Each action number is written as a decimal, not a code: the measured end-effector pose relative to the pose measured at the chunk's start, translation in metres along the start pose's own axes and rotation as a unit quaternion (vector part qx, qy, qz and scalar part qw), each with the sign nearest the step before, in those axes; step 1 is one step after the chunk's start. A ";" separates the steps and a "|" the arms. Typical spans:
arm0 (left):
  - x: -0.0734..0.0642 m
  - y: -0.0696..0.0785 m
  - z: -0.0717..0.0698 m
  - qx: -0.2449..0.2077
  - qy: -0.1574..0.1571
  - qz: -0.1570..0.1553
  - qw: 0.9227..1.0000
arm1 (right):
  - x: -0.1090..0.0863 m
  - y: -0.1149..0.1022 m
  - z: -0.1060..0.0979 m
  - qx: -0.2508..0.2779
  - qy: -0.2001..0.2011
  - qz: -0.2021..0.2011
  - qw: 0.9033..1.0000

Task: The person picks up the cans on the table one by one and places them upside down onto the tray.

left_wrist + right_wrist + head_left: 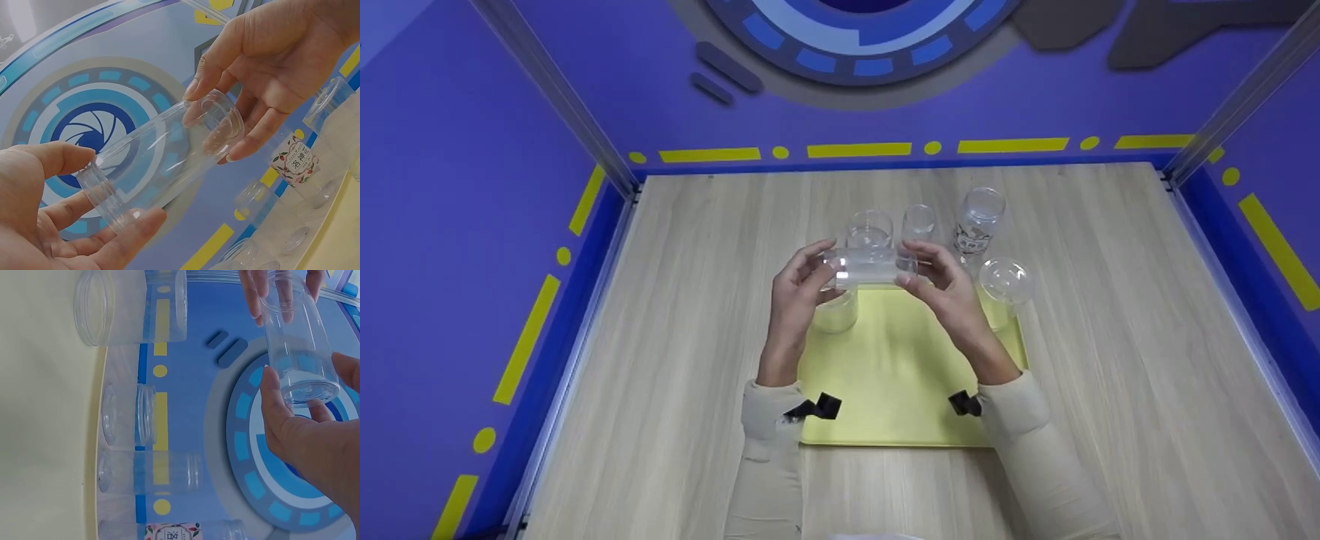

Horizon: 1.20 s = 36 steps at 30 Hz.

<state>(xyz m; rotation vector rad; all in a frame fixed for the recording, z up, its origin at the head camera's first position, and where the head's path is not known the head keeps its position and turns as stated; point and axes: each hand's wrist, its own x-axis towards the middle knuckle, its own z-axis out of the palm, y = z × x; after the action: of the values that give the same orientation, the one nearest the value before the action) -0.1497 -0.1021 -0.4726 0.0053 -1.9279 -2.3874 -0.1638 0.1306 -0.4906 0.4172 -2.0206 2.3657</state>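
A clear plastic jar [871,266] is held sideways above the back part of a yellow tray [900,375]. My left hand [795,296] grips its threaded mouth end, thumb on one side and fingers on the other. At the base end, my right hand [949,292] pinches the jar between thumb and fingers. Seen from the left wrist, the jar [163,154] looks see-through and has no lid or label. The right wrist view shows the jar's round base [309,391] between the right thumb and fingers.
A clear jar [836,315] stands at the tray's back left, and another wide one [1006,281] at its back right. Behind the tray stand a short jar [871,229], a slim jar [919,220] and a jar with a printed label [975,236]. Purple walls surround the table [675,337].
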 end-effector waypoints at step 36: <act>-0.005 -0.022 -0.033 0.181 0.110 0.034 0.977 | -0.007 -0.007 -0.012 -0.014 0.023 0.012 1.000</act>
<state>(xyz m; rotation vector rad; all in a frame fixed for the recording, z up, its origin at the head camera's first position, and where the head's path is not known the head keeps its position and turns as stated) -0.1444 -0.1299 -0.5009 0.2098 -2.1790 -1.8703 -0.1582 0.1445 -0.4870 0.3362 -2.0465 2.3352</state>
